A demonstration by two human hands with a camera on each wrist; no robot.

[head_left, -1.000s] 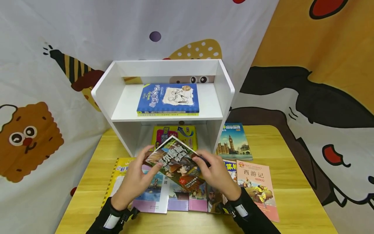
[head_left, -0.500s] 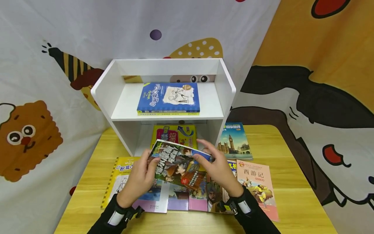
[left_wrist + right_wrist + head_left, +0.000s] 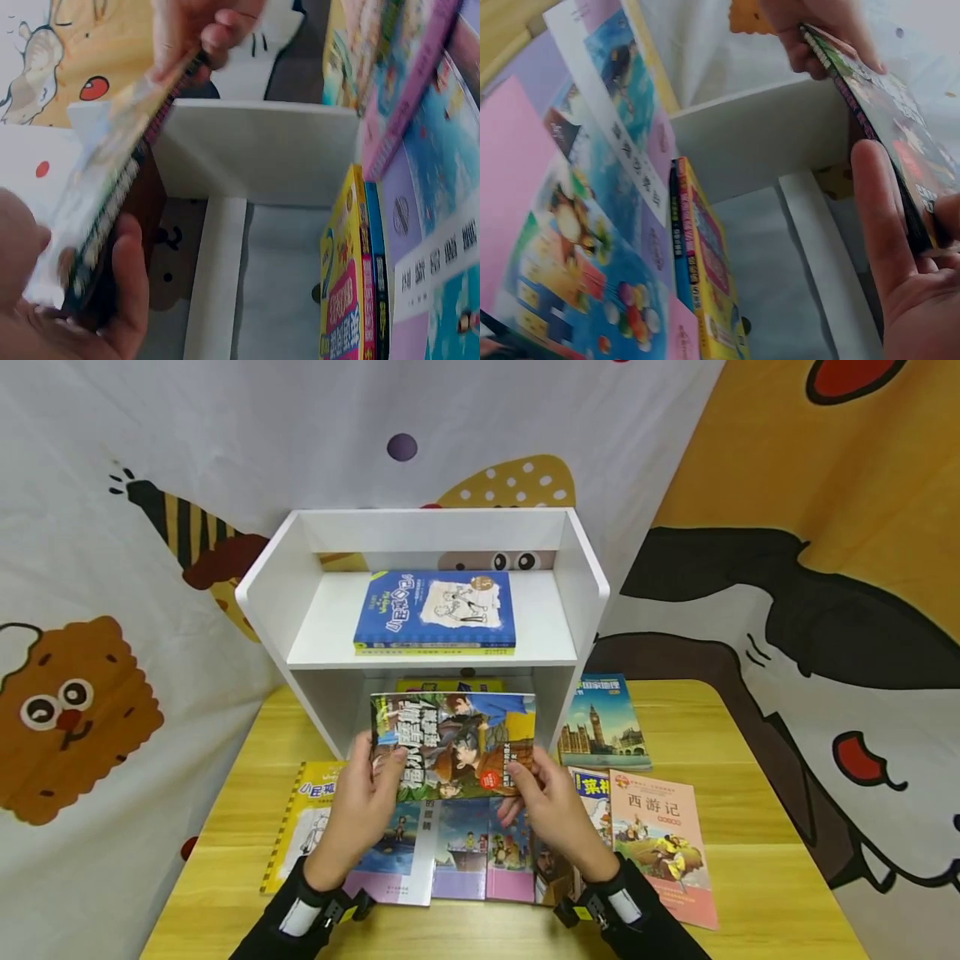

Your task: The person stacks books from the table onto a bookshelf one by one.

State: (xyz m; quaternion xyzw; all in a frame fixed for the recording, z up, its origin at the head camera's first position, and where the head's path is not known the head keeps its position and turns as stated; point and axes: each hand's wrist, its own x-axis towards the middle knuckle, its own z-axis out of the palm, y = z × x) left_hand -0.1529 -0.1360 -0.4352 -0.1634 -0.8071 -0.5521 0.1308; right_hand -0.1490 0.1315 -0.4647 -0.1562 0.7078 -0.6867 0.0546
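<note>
A comic-style paperback book (image 3: 461, 739) with a dark, colourful cover is held level in front of the shelf's lower compartment. My left hand (image 3: 360, 814) grips its left end, thumb on the cover. At the opposite end my right hand (image 3: 561, 814) holds the lower right corner, thumb on top and fingers beneath. In the left wrist view the book (image 3: 120, 180) shows its spine edge between both hands. The right wrist view has the same book (image 3: 889, 127) above the right hand (image 3: 907, 292). Behind it, a yellow book (image 3: 450, 685) lies in the lower compartment, mostly hidden.
A white two-tier shelf (image 3: 315, 635) stands at the table's back, blue book (image 3: 435, 610) stacked on a yellow-edged one on its upper tier. On the wooden table (image 3: 757, 860) lie several books, including a spiral-edged yellow one (image 3: 303, 835), a pink one (image 3: 663, 843) and a teal one (image 3: 606, 722).
The held book has turned counterclockwise from a slant to level and risen towards the shelf. My right hand has shifted its hold down to the lower right corner.
</note>
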